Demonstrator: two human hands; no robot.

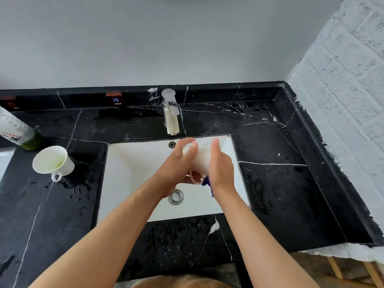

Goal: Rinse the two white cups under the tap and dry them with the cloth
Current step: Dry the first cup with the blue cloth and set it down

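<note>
Both my hands hold one white cup over the white sink, just in front of the tap. My left hand wraps its left side and my right hand presses its right side; the cup's handle points down towards me. A bit of purple cloth shows under my right palm. No water is visibly running from the tap. The second white cup lies tilted on the black counter left of the sink, with a little greenish liquid inside.
A bottle with green liquid stands at the far left behind the tilted cup. The black marble counter is wet with droplets left of the sink. The drain sits below my hands. A rough white wall borders the right.
</note>
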